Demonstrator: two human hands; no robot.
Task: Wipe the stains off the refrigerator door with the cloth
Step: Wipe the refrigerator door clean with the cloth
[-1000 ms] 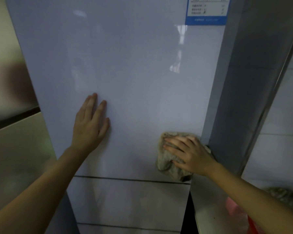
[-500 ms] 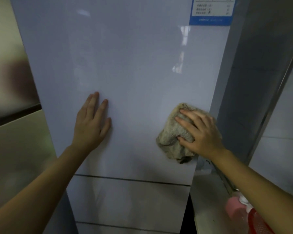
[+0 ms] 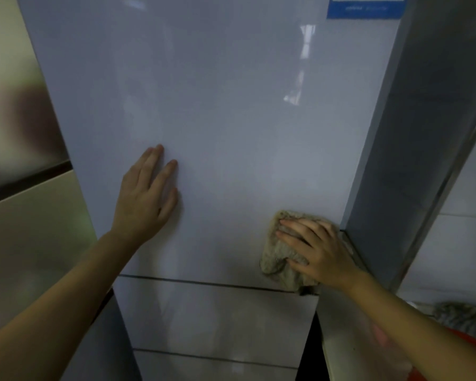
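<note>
The pale glossy refrigerator door (image 3: pixel 217 111) fills the middle of the head view. My left hand (image 3: pixel 144 199) lies flat against it, fingers apart, holding nothing. My right hand (image 3: pixel 318 253) presses a crumpled beige cloth (image 3: pixel 279 257) onto the door's lower right corner, just above the seam to the drawer below. No stain shows clearly on the door; reflections streak its upper right.
A blue and white label (image 3: pixel 366 8) sticks at the door's top right. The fridge's grey side panel (image 3: pixel 423 133) runs down the right. A white counter (image 3: pixel 341 339) with a red object (image 3: pixel 462 336) sits at lower right. A beige cabinet (image 3: pixel 25 243) stands left.
My right hand went up the door's right edge with the cloth, then came back down to the lower right corner. My left hand has stayed flat in the same spot.
</note>
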